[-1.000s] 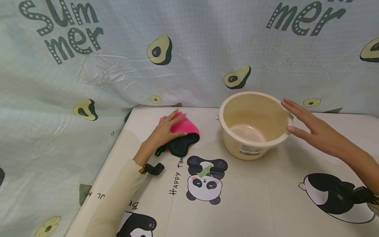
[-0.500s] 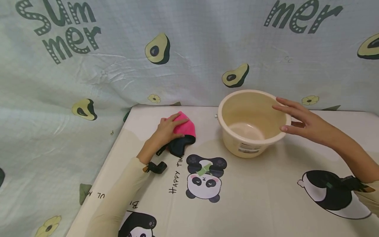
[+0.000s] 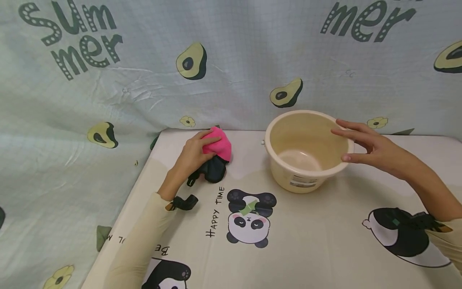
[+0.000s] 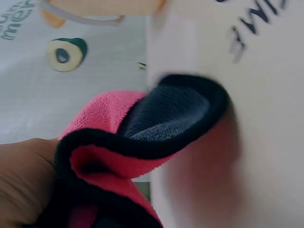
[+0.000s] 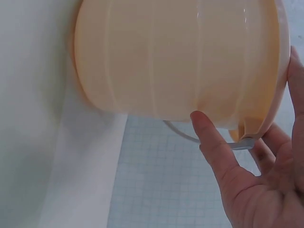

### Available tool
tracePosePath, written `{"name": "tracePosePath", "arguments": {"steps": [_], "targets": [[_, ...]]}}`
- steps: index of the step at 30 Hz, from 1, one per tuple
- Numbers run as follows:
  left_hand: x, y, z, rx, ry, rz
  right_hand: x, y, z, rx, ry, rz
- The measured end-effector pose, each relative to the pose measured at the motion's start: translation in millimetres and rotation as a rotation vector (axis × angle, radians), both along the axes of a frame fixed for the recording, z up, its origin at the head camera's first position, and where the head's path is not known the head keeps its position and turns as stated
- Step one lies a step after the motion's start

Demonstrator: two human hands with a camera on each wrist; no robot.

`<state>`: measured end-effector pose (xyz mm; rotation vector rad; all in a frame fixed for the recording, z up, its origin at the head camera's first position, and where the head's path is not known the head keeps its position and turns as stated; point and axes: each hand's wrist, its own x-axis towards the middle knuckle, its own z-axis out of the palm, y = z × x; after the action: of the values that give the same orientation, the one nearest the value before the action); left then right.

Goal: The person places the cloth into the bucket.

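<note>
My left hand [image 3: 191, 155] grips a pink and dark grey microfiber cloth [image 3: 217, 147] at the back left of the table. In the left wrist view the cloth [image 4: 107, 114] is bunched into folds, with fuzzy pink and grey faces and black edge binding. Its dark part hangs below the fingers in the head view. A cream plastic bucket [image 3: 285, 170] stands upright to the right. My right hand [image 3: 379, 150] holds the bucket's right rim. In the right wrist view the thumb lies against the outside of the bucket [image 5: 161, 61], near the handle joint, with fingers at the rim.
A grey wire handle [image 5: 183, 135] hangs at the bucket's far side. Behind the table [image 3: 306, 233] hangs a curtain [image 3: 231, 52] with avocado prints. The tabletop cover has panda pictures and lettering.
My left hand has gathered the cloth and drawn it slightly up and leftward. My right hand has moved in from beside the bucket, its fingers now over the rim.
</note>
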<state>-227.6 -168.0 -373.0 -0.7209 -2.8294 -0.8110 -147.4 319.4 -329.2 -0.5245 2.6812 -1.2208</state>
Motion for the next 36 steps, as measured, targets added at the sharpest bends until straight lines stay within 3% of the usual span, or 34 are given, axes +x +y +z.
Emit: {"name": "tracePosePath", "arguments": {"steps": [11, 18, 24, 36], "targets": [[6.3, 6.6, 32.7, 0.104, 0.123, -0.033, 0.8, -0.8, -1.8, -0.017, 0.024, -0.003], [10.1, 11.1, 43.4, 0.120, 0.154, -0.045, 1.7, -1.2, -3.0, -0.021, 0.033, 0.004], [11.6, 18.0, 50.8, 0.180, 0.203, -0.095, 1.8, -0.2, -3.4, -0.022, 0.034, 0.003], [12.1, 41.6, 80.1, 0.223, 0.282, -0.165, 1.3, -1.0, -0.6, -0.020, 0.015, 0.015]]}}
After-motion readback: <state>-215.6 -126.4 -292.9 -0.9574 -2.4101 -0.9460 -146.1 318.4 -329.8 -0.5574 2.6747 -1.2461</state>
